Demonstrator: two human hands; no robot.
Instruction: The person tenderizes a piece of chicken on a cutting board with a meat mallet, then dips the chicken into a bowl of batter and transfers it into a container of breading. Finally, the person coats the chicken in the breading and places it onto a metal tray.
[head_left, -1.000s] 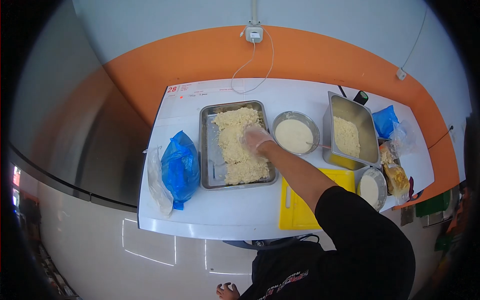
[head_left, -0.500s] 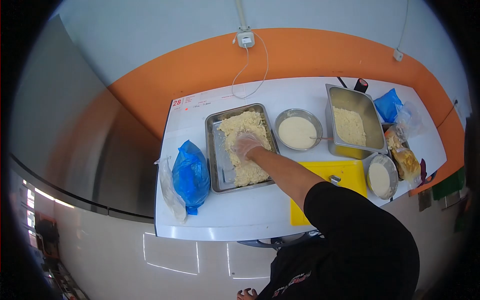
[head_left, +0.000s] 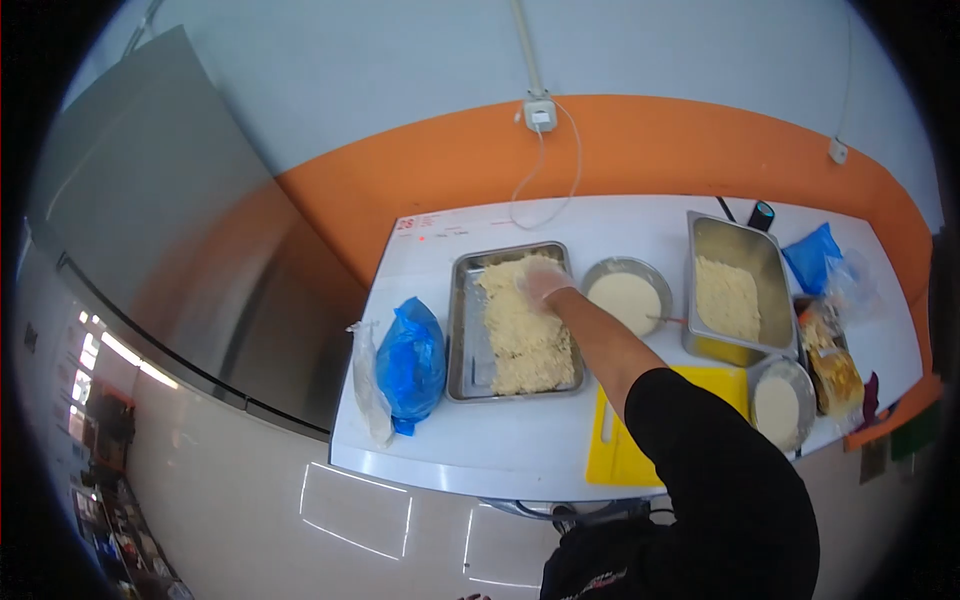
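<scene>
My right hand (head_left: 545, 283), in a clear plastic glove, is at the upper right part of a bed of pale crumbs (head_left: 530, 345). Motion blur smears its fingers, so their shape cannot be made out. The crumbs lie in a shallow metal tray (head_left: 468, 375), whose left strip shows bare metal. Of my left hand (head_left: 474, 597) only fingertips show at the bottom edge, apart and with nothing visible in them. To the right of the tray stands a round metal bowl of creamy white batter (head_left: 625, 300), with a thin handle sticking out over its rim.
Left of the tray are a blue plastic bag (head_left: 410, 365) and a whitish bag (head_left: 370, 390). On the right stand a deep metal pan of crumbs (head_left: 730, 300), a bowl of white powder (head_left: 777, 405) and bagged bread (head_left: 838, 375). A yellow cutting board (head_left: 625, 450) lies in front.
My right hand has moved toward the far right part of the tray, and crumbs now cover where it was. The view has shifted; my left hand has nearly left the frame.
</scene>
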